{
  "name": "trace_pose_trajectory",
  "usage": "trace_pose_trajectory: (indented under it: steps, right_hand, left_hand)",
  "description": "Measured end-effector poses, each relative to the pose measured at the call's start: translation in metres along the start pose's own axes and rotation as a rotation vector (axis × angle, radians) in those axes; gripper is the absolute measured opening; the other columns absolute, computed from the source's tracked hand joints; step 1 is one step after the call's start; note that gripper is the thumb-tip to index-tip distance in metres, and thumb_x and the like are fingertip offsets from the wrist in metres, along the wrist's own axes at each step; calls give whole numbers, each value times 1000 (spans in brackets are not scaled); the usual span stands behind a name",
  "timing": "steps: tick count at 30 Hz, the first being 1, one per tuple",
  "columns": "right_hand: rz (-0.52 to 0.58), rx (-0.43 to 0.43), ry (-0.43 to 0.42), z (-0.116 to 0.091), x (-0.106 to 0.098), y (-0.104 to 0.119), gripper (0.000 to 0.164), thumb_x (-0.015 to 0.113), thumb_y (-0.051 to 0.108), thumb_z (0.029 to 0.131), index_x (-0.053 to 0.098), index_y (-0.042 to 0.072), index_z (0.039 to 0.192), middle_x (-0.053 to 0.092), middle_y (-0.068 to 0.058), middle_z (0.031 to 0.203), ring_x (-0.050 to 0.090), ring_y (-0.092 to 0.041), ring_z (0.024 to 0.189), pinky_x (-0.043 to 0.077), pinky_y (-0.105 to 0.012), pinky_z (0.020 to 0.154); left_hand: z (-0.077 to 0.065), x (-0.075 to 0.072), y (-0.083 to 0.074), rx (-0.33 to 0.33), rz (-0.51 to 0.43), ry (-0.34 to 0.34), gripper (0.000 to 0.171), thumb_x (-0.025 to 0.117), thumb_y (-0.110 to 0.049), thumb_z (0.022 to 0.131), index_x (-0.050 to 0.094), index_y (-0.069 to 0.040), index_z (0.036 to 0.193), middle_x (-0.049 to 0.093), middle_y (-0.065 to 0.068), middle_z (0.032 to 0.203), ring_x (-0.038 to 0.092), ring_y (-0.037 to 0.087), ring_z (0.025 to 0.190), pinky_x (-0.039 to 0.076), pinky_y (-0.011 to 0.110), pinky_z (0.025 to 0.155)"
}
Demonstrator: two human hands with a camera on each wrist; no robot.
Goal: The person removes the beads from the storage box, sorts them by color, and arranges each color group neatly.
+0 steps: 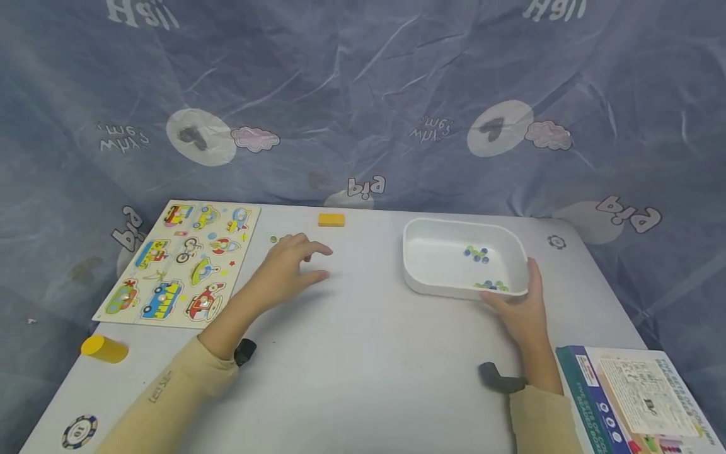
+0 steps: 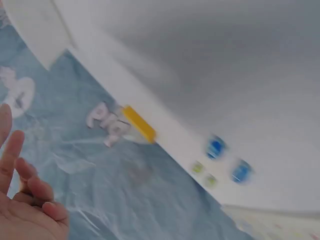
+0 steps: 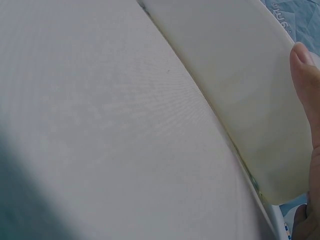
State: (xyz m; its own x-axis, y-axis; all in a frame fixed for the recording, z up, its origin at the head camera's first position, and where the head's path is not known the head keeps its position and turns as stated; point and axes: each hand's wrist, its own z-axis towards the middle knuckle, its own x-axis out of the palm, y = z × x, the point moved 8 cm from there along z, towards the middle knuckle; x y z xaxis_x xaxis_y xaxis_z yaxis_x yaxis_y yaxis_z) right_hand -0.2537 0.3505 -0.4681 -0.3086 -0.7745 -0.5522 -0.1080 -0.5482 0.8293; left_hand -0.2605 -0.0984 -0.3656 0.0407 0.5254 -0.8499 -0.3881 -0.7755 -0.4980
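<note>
My right hand (image 1: pixel 520 312) grips a white tray (image 1: pixel 433 261) by its near right corner, thumb on the near rim and fingers along the right side. Green and blue marbles (image 1: pixel 476 255) lie in two clusters on the tray's right half. In the right wrist view, the thumb (image 3: pixel 303 67) is against the tray's pale wall (image 3: pixel 240 90). My left hand (image 1: pixel 289 268) is over the table by the puzzle board, fingers loosely bent and holding nothing. Beyond it shows a green marble (image 1: pixel 274 239). In the left wrist view, two blue marbles (image 2: pixel 241 171) and two green ones (image 2: pixel 210 180) lie on the table.
A peg puzzle board (image 1: pixel 187 265) with vehicle pictures lies at left. An orange-yellow block (image 1: pixel 331 219) sits near the back edge, a yellow cylinder (image 1: pixel 104 349) at the left edge. A boxed set (image 1: pixel 641 397) lies front right. Poker chips (image 1: pixel 80 432) mark two corners; a printed curtain (image 1: pixel 363 94) hangs behind.
</note>
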Motion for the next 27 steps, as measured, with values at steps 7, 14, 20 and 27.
trace_pose_trajectory:
  steps: [7,14,20,27]
  right_hand:
    - [10,-21,-2,-1,0,1,118,84,40,67,-2,43,148,11,9,159,14,-24,147,11,-53,117]
    - [-8,-22,-3,1,-1,-1,118,84,42,67,-1,42,149,10,10,159,13,-23,147,10,-53,118]
    - [-32,-22,8,1,-4,1,117,82,42,69,-3,39,149,4,7,160,6,-24,148,7,-54,117]
    - [-45,-24,28,0,-4,6,117,81,43,70,-4,37,150,5,3,160,6,-28,148,6,-56,117]
  left_hand:
    - [29,30,-55,103,-76,40,32,70,-33,85,63,-27,116,56,-7,95,51,13,94,43,31,82]
    - [57,66,-99,224,-135,94,31,67,-30,87,62,-23,117,60,-1,99,53,14,96,44,31,86]
    - [80,91,-117,225,-149,119,29,65,-32,89,63,-23,116,59,-2,98,53,13,95,44,27,85]
    - [103,108,-135,253,-162,144,30,62,-31,91,63,-18,118,60,0,102,57,14,94,45,24,81]
